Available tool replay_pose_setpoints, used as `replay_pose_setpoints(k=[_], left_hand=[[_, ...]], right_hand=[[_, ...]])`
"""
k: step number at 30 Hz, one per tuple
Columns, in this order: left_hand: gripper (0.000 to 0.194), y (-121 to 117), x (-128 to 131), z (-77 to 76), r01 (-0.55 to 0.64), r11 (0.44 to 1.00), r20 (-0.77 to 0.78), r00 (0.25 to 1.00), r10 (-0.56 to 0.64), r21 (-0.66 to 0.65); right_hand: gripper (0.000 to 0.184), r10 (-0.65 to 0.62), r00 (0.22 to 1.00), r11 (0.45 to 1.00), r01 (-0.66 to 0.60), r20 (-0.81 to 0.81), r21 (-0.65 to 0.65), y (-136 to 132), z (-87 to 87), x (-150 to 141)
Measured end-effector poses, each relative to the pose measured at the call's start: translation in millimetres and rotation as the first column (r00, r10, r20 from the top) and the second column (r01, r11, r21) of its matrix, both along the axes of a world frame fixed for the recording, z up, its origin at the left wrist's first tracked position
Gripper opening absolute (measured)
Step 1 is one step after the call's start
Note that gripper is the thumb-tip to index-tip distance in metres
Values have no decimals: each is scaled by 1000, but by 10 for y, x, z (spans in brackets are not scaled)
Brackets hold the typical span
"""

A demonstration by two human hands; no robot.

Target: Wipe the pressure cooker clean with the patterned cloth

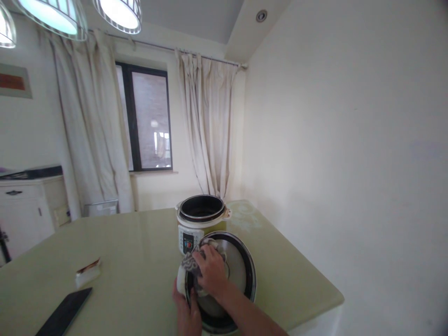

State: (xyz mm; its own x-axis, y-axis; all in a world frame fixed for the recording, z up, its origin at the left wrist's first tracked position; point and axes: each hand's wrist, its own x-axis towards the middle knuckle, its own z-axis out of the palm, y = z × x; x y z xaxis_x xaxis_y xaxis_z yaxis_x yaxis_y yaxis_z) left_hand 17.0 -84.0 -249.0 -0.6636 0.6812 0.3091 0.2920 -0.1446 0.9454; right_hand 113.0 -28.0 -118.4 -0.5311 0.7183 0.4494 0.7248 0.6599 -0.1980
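A round pressure cooker lid (241, 266) is tilted up near the table's front, its metal inner face and black sealing ring toward me. My left hand (188, 308) grips the lid's left edge, thumb on the inner side. Pressed against the lid's inner face, my right hand (212, 273) is closed on a patterned grey and white cloth (191, 263). Just behind the lid stands the electric pressure cooker (191, 237), uncovered, with a dark inner pot (203, 207) and a control panel on its front. The lid hides part of the cooker's body.
A dark phone or tablet (65, 312) lies at the table's (133, 261) front left, with a small white and brown item (87, 271) behind it. A white wall (332, 163) runs along the right side. Curtains (210, 121) and a white cabinet (28, 205) are at the back.
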Motion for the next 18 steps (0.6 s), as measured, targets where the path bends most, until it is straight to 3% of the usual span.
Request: replay_pose_setpoints(k=[3,6,11,14,18], left_hand=[[83,-7,-2,38,44,999,19,999,-45,3],[81,-16,17,77,59,998,38,998,-59,11],[78,-16,81,69,38,999,85,996,-40,29],[79,-20,70,82,38,999,119,992,-42,32],[82,-23,0,129,103,994,153,982,-107,34]], right_hand=[[45,-32,996,999,29,89,28,89,170,166],[46,-230,970,973,227,76,43,127,254,415],[59,-545,838,835,542,-13,-94,-111,-22,799],[60,-549,832,833,537,-75,-134,-194,-140,855],[58,-409,874,913,388,-262,-128,-89,-3,572]])
